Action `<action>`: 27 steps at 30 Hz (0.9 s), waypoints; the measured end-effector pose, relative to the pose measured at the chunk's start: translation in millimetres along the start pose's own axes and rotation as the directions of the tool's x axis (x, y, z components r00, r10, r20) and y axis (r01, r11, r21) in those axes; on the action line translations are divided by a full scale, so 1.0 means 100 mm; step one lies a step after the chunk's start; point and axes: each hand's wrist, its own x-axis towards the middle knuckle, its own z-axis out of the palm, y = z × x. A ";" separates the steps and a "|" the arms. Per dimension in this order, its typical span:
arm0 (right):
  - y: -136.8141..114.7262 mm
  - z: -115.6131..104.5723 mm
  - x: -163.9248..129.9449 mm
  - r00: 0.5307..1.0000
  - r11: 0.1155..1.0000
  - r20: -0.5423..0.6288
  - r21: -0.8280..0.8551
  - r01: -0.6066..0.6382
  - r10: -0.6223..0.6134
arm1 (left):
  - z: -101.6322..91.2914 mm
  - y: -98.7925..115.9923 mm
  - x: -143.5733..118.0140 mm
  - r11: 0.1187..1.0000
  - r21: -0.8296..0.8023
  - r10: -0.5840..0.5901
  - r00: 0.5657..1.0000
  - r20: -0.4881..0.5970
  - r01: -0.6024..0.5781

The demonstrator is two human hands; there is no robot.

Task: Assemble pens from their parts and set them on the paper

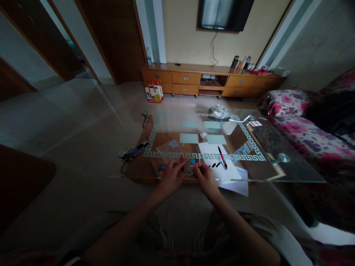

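Observation:
My left hand [171, 178] is over the near edge of the glass table, thumb and forefinger curled around a short red and black pen piece [182, 159]. Close beside it, my right hand [205, 178] pinches a thin whitish stick [192, 166] that points toward the left hand; its exact kind is too small to make out. On white paper [206, 151] to the right lie a red and black pen [222, 158] and several small black pieces [213, 165]. A bundle of pens [135, 151] lies at the table's left.
The glass table [299, 173] has a patterned border and a lower shelf. A crumpled plastic bag [219, 112] sits at its far side, and a clear plastic packet [168, 146] lies nearer. A floral sofa [291, 129] stands right; a TV cabinet [185, 78] stands beyond.

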 end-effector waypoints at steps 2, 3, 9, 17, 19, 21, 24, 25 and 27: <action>0.01 0.00 0.00 1.000 1.000 0.002 -0.002 0.006 -0.006 | -0.01 0.00 -0.02 0.995 0.094 0.022 1.000 0.022 -0.024; 0.01 0.00 -0.01 1.000 1.000 0.001 -0.009 0.009 -0.009 | -0.02 0.01 -0.02 0.992 0.122 0.027 0.999 0.025 -0.030; 0.00 0.01 0.00 0.999 0.998 -0.029 -0.059 0.015 -0.016 | -0.06 -0.01 0.01 0.984 0.179 0.015 1.000 -0.005 -0.014; -0.05 -0.02 -0.01 0.998 0.997 -0.064 -0.082 -0.005 0.000 | -0.06 0.01 0.03 0.987 0.148 -0.049 0.997 -0.058 0.057; -0.06 -0.02 -0.01 0.998 0.996 -0.070 -0.084 -0.010 0.004 | -0.06 0.01 0.03 0.990 0.125 -0.062 0.996 -0.063 0.069; -0.06 -0.03 0.00 0.997 0.996 -0.072 -0.087 -0.004 -0.002 | -0.06 0.01 0.02 0.990 0.114 -0.081 0.995 -0.061 0.088; -0.07 -0.05 0.01 0.997 0.993 -0.069 -0.112 0.025 -0.033 | -0.07 0.02 0.03 0.994 0.071 -0.084 0.995 -0.046 0.087; -0.07 -0.05 0.01 0.997 0.992 -0.068 -0.124 0.034 -0.043 | -0.07 0.03 0.03 0.996 0.044 -0.073 0.997 -0.039 0.075; -0.09 -0.06 0.01 0.996 0.988 -0.073 -0.149 0.047 -0.058 | -0.08 0.06 0.04 0.999 -0.016 -0.046 0.998 -0.033 0.045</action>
